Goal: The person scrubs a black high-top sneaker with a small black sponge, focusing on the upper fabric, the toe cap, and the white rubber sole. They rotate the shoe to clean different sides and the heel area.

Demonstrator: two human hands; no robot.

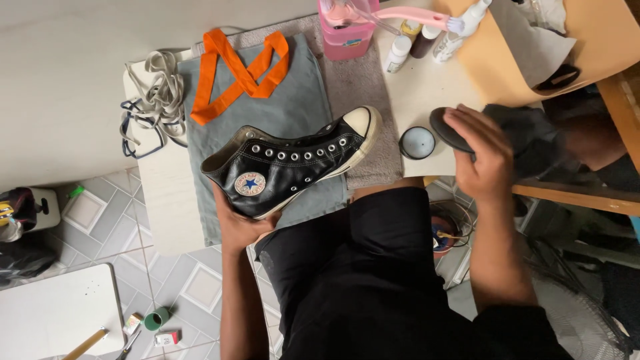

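Sneaker (293, 167), black high-top, unlaced, lies on its side on a grey cloth (293, 100). Left hand (237, 223) cups its heel and sole from the near side. It looks light, with a floppy upper and smooth, perhaps slick leather; the stiff rubber sole seems the surest hold. Right hand (483, 157) closes over a dark brush (448, 130) beside an open tin (417, 143). Laces (157, 100) lie far left.

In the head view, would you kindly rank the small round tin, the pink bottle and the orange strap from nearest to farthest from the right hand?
From the right hand:
1. Small round tin, just beside it, toward the shoe.
2. Pink bottle, up at the table's far edge.
3. Orange strap, farthest, across on the grey cloth.
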